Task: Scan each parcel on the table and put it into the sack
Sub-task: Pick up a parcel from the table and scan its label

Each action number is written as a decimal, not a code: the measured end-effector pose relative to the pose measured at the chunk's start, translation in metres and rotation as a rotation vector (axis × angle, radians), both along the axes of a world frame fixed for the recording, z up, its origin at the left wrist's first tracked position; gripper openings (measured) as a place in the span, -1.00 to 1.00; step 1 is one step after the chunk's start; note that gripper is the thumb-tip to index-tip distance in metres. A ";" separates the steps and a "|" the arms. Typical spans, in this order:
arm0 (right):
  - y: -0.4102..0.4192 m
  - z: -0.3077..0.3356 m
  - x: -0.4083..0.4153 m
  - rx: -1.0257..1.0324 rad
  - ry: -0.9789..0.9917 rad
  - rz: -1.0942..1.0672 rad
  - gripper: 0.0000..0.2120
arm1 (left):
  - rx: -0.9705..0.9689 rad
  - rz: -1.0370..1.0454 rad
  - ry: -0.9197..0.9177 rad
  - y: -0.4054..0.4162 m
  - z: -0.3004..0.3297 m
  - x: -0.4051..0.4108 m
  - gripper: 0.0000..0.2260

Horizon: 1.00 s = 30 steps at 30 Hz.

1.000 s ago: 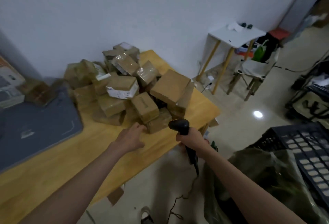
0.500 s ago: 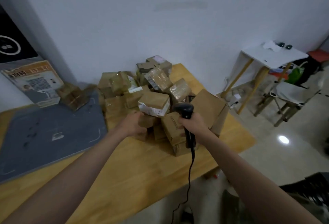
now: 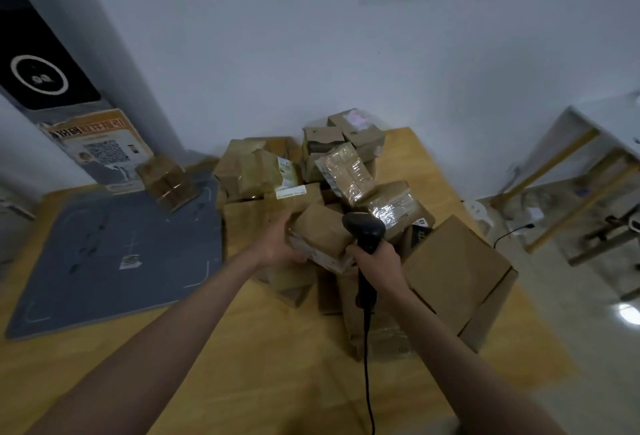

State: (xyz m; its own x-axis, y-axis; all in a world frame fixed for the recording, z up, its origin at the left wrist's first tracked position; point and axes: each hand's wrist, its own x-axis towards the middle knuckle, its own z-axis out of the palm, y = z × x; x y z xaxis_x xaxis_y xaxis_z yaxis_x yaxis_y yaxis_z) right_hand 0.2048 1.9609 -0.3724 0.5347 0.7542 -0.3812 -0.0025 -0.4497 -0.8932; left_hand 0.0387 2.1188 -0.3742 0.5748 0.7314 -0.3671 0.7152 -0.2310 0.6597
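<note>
A heap of brown cardboard parcels [image 3: 332,171] lies on the wooden table [image 3: 214,358] against the wall. My left hand [image 3: 277,244] grips a small brown parcel [image 3: 320,228] with a white label on its underside, tilted at the front of the heap. My right hand [image 3: 375,260] holds a black barcode scanner [image 3: 363,227], whose head sits right beside that parcel. The scanner's cable [image 3: 367,365] hangs down toward me. A large flat box [image 3: 453,272] lies to the right of my right hand. The sack is out of view.
A grey mat [image 3: 114,254] covers the table's left part, with one taped parcel [image 3: 168,182] on its far edge. A printed sign [image 3: 100,150] with a QR code leans against the wall. A white side table [image 3: 588,144] stands on the floor at right.
My view swung left from the sack and crate toward the table. My left hand went from the table edge to the heap and took hold of a small parcel; the scanner came up beside it.
</note>
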 end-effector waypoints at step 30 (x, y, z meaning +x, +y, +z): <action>-0.033 0.015 -0.219 0.051 0.242 0.046 -0.82 | -0.055 0.335 -0.324 -0.090 0.000 -0.250 -0.34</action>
